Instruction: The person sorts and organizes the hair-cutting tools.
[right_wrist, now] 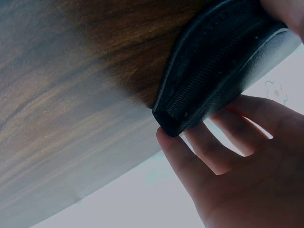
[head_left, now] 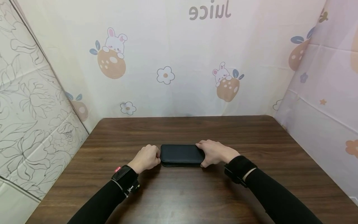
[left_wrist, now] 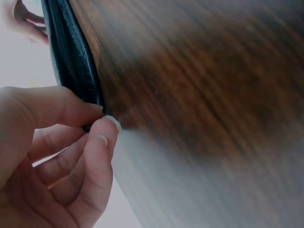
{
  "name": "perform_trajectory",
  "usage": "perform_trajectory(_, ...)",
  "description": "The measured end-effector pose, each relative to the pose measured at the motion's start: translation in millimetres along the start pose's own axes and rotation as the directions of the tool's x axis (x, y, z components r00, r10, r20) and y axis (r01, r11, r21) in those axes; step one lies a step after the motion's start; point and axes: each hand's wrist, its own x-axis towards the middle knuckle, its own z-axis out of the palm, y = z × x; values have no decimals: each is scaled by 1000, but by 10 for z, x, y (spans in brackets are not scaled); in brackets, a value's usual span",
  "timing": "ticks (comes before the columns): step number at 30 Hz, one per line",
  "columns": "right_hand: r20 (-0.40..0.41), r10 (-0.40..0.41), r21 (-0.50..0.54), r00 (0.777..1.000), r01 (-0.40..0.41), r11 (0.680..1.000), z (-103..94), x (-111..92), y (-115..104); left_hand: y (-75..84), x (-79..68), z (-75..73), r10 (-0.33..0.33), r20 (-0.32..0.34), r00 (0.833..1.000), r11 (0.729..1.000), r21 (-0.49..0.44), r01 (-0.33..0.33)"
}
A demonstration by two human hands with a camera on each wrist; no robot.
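A black zip wallet (head_left: pixel 182 154) lies flat on the brown wooden table (head_left: pixel 179 193), its long side across in front of me. At its left end my left hand (head_left: pixel 146 157) pinches a small dark tab between thumb and fingertips, seemingly the zipper pull (left_wrist: pixel 86 128), mostly hidden by the fingers. In the left wrist view the zipper (left_wrist: pixel 66 59) runs along the wallet's edge. My right hand (head_left: pixel 215 152) grips the wallet's right end, thumb and fingers spread across its width. The right wrist view shows the zipper teeth (right_wrist: pixel 204 71) between the two leather edges.
A curtain (head_left: pixel 167 37) printed with rabbits, strawberries and flowers hangs behind the table and along the right. On the left stands a white panel (head_left: pixel 30 102) with line-drawn flowers. Both wrists carry black bands (head_left: pixel 239 169).
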Motion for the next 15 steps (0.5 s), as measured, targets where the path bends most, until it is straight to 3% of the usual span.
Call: perform_trajectory(15,0,-7,-9,1000,7,1000,7,-5,7,-7,22,-3,6,-11,1000,1000,1,-6)
